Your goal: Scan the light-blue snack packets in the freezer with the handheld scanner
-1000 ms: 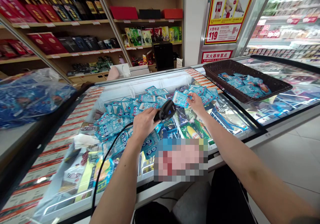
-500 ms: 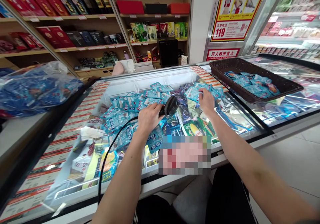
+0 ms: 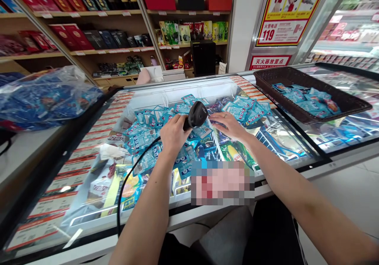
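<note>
My left hand [image 3: 174, 134] is wrapped around the grip of a black handheld barcode scanner [image 3: 197, 115], whose cable [image 3: 133, 169] runs down past my forearm. Just right of the scanner head, my right hand [image 3: 230, 126] hovers palm down with its fingers stretched out and nothing seen in them. Many small light-blue packets [image 3: 145, 134] lie spread over the freezer's glass top to the left and under the scanner. Beyond my right hand is a second pile of blue packets [image 3: 247, 110]. Whether the right fingertips touch a packet is unclear.
A dark brown woven basket [image 3: 352, 109] with more blue packets stands at the right. On the left lies a clear plastic bag [image 3: 47, 99] full of blue packs. Bagged frozen goods [image 3: 233, 152] show inside the freezer. Stocked shelves [image 3: 118, 51] rise behind.
My right hand has come left from the right-hand packet pile toward the scanner, its fingers now spread. The scanner head has tipped upward a little. The view has shifted slightly.
</note>
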Motion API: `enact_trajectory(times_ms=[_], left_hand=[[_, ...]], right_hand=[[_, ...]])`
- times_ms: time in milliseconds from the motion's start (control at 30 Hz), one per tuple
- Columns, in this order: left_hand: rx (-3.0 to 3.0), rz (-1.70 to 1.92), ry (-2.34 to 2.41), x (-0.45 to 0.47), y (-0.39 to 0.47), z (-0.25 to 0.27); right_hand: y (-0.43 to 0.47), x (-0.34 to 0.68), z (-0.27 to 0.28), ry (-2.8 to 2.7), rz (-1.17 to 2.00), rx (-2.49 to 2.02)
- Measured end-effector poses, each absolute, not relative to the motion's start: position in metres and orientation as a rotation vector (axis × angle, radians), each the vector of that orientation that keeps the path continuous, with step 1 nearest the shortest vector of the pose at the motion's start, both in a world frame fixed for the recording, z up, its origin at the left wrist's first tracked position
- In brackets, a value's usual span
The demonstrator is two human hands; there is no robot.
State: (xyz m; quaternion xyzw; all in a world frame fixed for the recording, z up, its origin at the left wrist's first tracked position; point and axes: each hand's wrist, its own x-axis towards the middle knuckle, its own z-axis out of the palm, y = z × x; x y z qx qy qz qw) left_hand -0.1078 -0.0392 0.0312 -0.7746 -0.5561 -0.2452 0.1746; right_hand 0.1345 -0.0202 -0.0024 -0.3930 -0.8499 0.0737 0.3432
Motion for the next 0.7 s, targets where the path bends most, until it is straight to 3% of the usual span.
enact_trajectory(times_ms=[200,700], left_hand=[[-2.223,-0.701,-1.58,-0.105,-0.041,0.029],[-2.347,-0.77,-1.604,-0.097,-0.041,0.02]], right_hand=[[-0.025,0.134,0.001,-2.477,0.331,-0.886],[-0.024,0.145,-0.015,-2.184,0.308,-1.225]])
